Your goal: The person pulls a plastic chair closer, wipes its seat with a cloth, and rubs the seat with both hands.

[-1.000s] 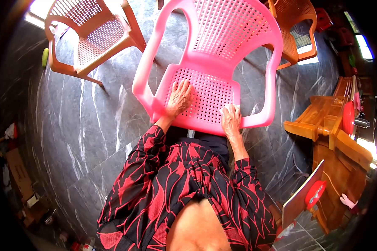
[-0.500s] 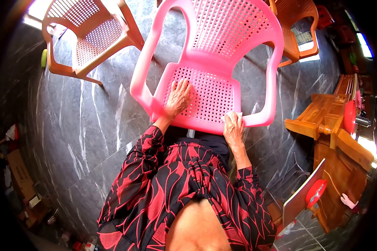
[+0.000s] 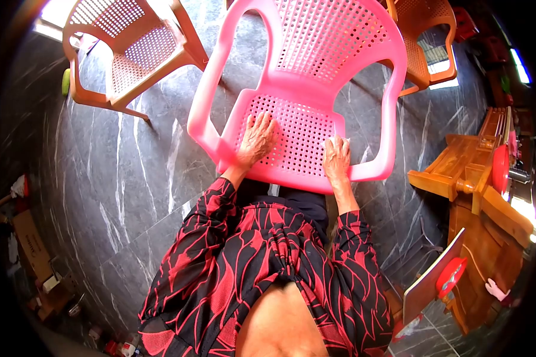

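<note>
Fingers [image 3: 259, 122] rest on pink chair [image 3: 301, 134], veined floor [image 3: 146, 154] around.

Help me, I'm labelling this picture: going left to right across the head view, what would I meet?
Cardboard box, left brown chair, left hand on the pink chair, right hand at its seat's front edge, right brown chair.

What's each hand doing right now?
Left hand: open, resting on the pink chair seat.
Right hand: on the seat too; whether it's gripping anything can't be told.
</note>
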The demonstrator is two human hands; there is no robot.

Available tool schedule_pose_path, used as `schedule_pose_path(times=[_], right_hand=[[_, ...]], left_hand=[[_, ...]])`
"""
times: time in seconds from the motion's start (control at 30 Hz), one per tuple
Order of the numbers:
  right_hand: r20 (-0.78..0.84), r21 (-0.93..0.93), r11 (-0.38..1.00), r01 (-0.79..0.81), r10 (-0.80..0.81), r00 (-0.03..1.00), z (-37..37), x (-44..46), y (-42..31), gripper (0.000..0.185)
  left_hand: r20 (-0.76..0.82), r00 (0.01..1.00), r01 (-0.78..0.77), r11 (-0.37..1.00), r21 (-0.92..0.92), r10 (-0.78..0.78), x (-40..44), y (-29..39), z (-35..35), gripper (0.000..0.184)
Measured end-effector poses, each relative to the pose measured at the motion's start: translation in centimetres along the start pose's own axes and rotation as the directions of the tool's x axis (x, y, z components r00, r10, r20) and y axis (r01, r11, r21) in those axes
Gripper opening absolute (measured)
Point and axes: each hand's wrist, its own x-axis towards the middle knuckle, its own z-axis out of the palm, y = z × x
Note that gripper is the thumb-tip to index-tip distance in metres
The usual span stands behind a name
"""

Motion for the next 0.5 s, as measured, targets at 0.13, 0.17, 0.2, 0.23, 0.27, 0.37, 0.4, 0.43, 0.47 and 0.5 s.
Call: schedule_pose_path(times=[0.13, 0.17, 0.2, 0.23, 0.27, 0.37, 0.4, 0.43, 0.47, 0.5], right_hand=[[0.026, -0.032, 0.999, -0.024, 0.025, 0.999, 1.3, 1.5, 0.5, 0.013], [0.025, -0.033, 0.999, -0.022, 0.023, 0.999, 1.4, 1.8, 0.5, 0.013], [0.057, -0.028, 0.998, -0.048, 0.05, 0.997, 1.6, 2.0, 0.5, 0.014], [0.089, -0.024, 0.997, -0.074, 0.076, 0.993, 1.6, 2.2, 0.5, 0.015], [0.088, -0.023, 0.997, -0.072, 0.074, 0.993, 1.6, 2.2, 0.4, 0.015], [0.012, 0.0, 0.999, -0.045, 0.045, 0.999, 1.6, 1.9, 0.4, 0.016], [0.016, 0.016, 0.999, -0.033, 0.033, 0.999, 1.3, 1.8, 0.3, 0.016], [0.02, 0.031, 0.999, -0.023, 0.023, 1.0, 1.0, 1.5, 0.2, 0.016], [0.022, 0.03, 0.999, -0.023, 0.023, 1.0, 0.8, 1.1, 0.0, 0.016], [0.01, 0.025, 1.0, -0.017, 0.016, 1.0, 0.8, 0.7, -0.2, 0.017]], left_hand=[[0.007, 1.0, 0.002, 1.0, -0.001, -0.002, -0.1, 0.0, 0.1, 0.039], [0.006, 1.0, 0.003, 1.0, -0.002, -0.003, 0.0, 0.0, 0.1, 0.039], [0.003, 1.0, 0.002, 1.0, 0.002, -0.002, 0.0, 0.0, 0.2, 0.039], [0.001, 1.0, 0.001, 1.0, 0.007, -0.001, 0.0, 0.0, 0.2, 0.039], [-0.001, 1.0, 0.003, 1.0, 0.008, -0.003, -0.1, 0.0, 0.2, 0.039], [-0.012, 1.0, 0.009, 1.0, -0.002, -0.009, -0.1, 0.0, 0.0, 0.039], [-0.007, 1.0, 0.008, 1.0, -0.012, -0.008, -0.1, -0.1, 0.1, 0.041], [0.0, 1.0, 0.005, 1.0, -0.024, -0.005, -0.1, -0.1, 0.1, 0.043], [0.0, 1.0, 0.005, 1.0, -0.026, -0.005, -0.1, -0.1, 0.2, 0.043], [0.007, 1.0, 0.01, 1.0, -0.012, -0.01, -0.1, -0.1, 0.1, 0.041]])
